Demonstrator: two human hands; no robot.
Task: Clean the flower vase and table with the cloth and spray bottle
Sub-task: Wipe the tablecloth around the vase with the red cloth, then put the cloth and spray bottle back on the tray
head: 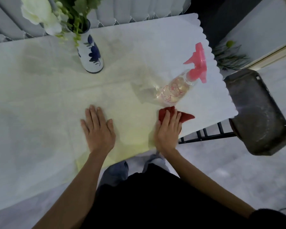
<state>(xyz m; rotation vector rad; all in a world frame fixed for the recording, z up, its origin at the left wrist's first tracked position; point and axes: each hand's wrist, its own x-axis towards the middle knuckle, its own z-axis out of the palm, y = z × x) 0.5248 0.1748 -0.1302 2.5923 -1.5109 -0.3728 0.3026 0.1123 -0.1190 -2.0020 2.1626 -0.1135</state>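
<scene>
A white vase [91, 54] with blue flower patterns stands upright at the back of the table [40, 96], holding white flowers and green leaves. A clear spray bottle [180, 87] with a pink trigger head stands near the table's right edge. Just in front of the bottle lies a red cloth [186, 115], and my right hand [168, 131] presses flat on it, fingers spread over it. My left hand [97, 128] lies palm down on the white tablecloth, holding nothing, a short way left of the cloth.
A dark grey chair seat [257, 116] stands close to the table's right edge, with black metal bars [205, 134] below it. Some green foliage [229, 55] lies on the floor behind the chair. White pleated fabric [130, 12] hangs behind the table.
</scene>
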